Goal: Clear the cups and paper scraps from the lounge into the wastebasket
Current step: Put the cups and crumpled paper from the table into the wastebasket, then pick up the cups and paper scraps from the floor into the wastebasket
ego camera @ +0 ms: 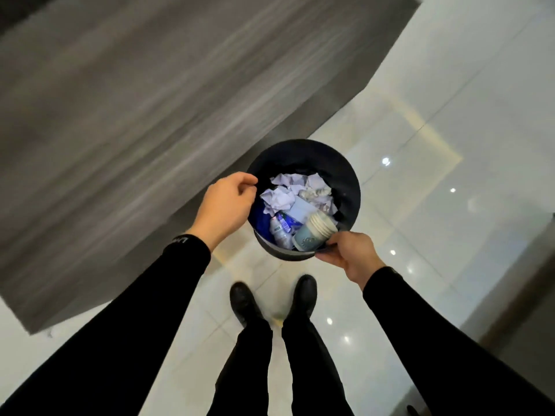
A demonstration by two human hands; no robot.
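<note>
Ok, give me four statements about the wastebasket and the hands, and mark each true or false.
1. The wastebasket holds crumpled paper. True.
2. The stack of paper cups stands on the floor. False: it lies inside the wastebasket.
3. Both hands are at the rim, left hand and right hand. True.
4. The wastebasket holds no plastic bottle. False: a plastic bottle lies beside the cups.

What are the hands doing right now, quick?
Left hand: closed on the wastebasket rim at its left side.
Right hand: closed on the near rim, by the stacked cups.
</note>
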